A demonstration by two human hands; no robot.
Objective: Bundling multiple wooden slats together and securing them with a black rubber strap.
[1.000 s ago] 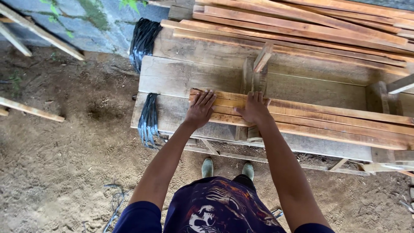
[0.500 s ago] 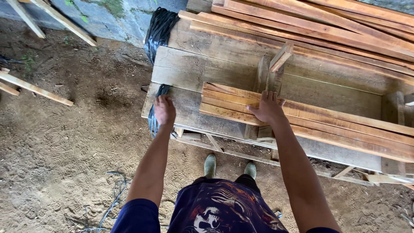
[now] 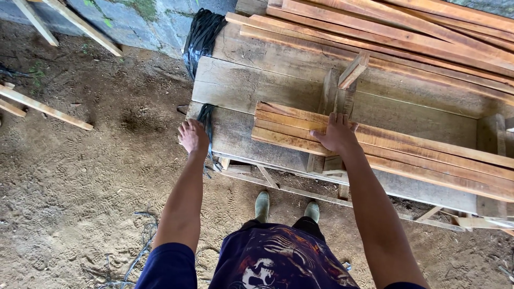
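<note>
My right hand (image 3: 337,134) lies flat, fingers spread, on a stack of thin reddish wooden slats (image 3: 407,152) that rests on a workbench of wide grey planks (image 3: 251,88). My left hand (image 3: 193,136) is at the bench's left end, its fingers curled around a bundle of black plastic straps (image 3: 206,115) that hangs over the edge. An upright wooden stop (image 3: 345,83) stands just beyond my right hand.
A larger pile of long slats (image 3: 407,32) lies across the back of the bench. A second black strap bundle (image 3: 199,37) hangs at the far left corner. Loose laths (image 3: 45,107) lie on the dirt floor at left. My boots (image 3: 284,206) are under the bench edge.
My left hand left the slat stack, moved left to the bench end and closed on the black straps, drawing them slightly toward me. My right hand stayed on the slats.
</note>
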